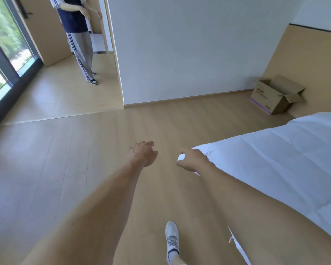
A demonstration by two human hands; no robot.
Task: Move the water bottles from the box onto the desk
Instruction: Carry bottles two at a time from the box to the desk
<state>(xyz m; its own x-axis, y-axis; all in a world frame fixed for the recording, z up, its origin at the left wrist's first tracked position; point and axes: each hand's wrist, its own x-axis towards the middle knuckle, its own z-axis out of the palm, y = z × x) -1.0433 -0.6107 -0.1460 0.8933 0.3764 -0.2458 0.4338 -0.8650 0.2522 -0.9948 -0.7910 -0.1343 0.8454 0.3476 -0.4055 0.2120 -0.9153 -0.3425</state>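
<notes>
An open cardboard box (269, 96) with its flaps spread stands on the wooden floor at the far right, in the corner between the white wall and a tan wall panel. Its inside is hidden from here, and no water bottle or desk shows in view. My left hand (142, 154) hangs over the floor in the middle, fingers loosely curled, holding nothing. My right hand (192, 159) is stretched out beside it near the corner of the bed, fingers relaxed and empty. Both hands are far from the box.
A bed with a white cover (275, 159) fills the right side. A white wall (189, 50) juts out ahead. Another person (78, 35) stands in the passage at the upper left, beside a large window (4, 50). My white shoe (172, 238) is on the floor below.
</notes>
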